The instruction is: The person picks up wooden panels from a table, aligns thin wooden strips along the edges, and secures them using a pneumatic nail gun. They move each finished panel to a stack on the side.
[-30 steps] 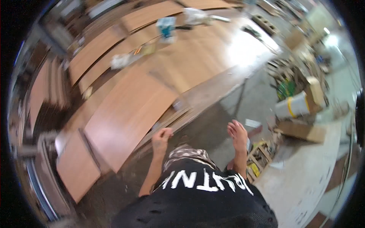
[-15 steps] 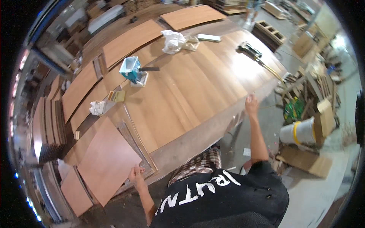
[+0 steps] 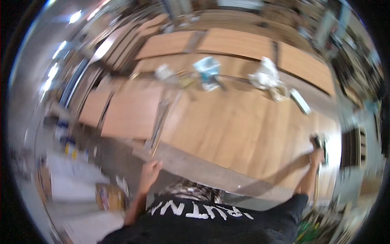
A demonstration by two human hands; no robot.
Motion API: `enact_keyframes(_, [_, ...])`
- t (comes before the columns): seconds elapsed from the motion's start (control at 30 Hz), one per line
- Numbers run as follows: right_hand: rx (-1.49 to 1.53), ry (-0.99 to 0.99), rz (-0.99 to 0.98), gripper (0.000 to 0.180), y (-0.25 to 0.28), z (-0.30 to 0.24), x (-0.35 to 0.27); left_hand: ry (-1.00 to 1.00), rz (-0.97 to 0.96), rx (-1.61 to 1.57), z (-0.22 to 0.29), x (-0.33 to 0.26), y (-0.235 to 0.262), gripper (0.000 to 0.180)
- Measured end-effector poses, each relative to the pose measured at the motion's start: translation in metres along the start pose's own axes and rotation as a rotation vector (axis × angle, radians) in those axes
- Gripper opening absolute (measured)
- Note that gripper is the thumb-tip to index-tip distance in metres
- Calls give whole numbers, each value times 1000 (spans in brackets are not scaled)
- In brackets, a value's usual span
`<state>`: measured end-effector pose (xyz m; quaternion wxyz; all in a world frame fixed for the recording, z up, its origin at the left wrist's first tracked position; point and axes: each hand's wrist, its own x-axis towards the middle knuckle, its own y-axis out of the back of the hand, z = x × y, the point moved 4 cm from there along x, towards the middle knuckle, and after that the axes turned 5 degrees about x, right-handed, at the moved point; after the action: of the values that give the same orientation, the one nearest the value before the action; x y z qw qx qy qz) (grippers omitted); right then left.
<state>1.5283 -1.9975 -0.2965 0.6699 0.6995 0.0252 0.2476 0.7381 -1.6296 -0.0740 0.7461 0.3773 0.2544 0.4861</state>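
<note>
My right hand point(image 3: 317, 156) is at the right end of the large wood panel point(image 3: 227, 126), closed around the rear of a dark and silver air sander point(image 3: 318, 142). A yellowish hose point(image 3: 317, 183) trails from the tool toward me. Motion blur softens the grip. My left hand point(image 3: 150, 171) hovers just off the near table edge, its fingers curled in with nothing visible in them. Beyond it, apart from the hand, lies a pinkish panel point(image 3: 132, 110) beside a narrow strip point(image 3: 160, 122).
A blue-and-white container point(image 3: 207, 67), crumpled white plastic point(image 3: 265, 75) and a white block point(image 3: 300, 101) sit on the far half of the table. More panels point(image 3: 235, 42) lie along the far edge. A cardboard box point(image 3: 109, 197) stands on the floor at left.
My view has swung left. My right hand has moved from the near table edge onto the air sander. My left hand has come away from the pinkish panel's corner.
</note>
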Motion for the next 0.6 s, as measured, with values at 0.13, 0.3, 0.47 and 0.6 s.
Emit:
enact_keyframes(0.13, [-32,-102,-45,61,54,-32,-17,-69,37,27,-19,-7,-2,34])
enact_keyframes(0.3, [111,9,-183,57,100,-174,-96,55,228,30,-82,-15,23,15])
enact_keyframes(0.47, [416,199,-221,56,139,-332,-241,-43,483,82,-186,26,78,7])
enact_keyframes(0.6, [525,214,-207,52,173,-464,-327,3,623,91,-297,80,148,9])
